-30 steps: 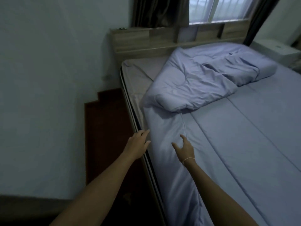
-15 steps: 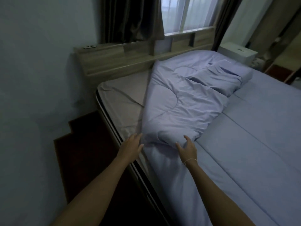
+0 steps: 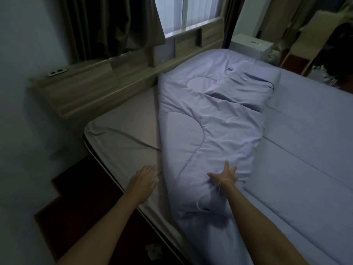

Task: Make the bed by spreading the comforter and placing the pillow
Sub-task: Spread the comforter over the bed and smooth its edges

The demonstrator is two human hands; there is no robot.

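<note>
Bunching under the spread right hand [image 3: 224,175], the comforter [image 3: 210,134] is only half spread; beside it the left hand [image 3: 146,178] is laid flat; the pillow is not placed.

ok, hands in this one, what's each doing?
Left hand: open, fingers straight at the comforter edge.
Right hand: open, fingers spread, pressing on the comforter's near end.

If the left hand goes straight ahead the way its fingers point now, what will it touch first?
Most likely the folded edge of the comforter: the left hand points at it, fingertips almost there. Contact is unclear because of blur.
</note>
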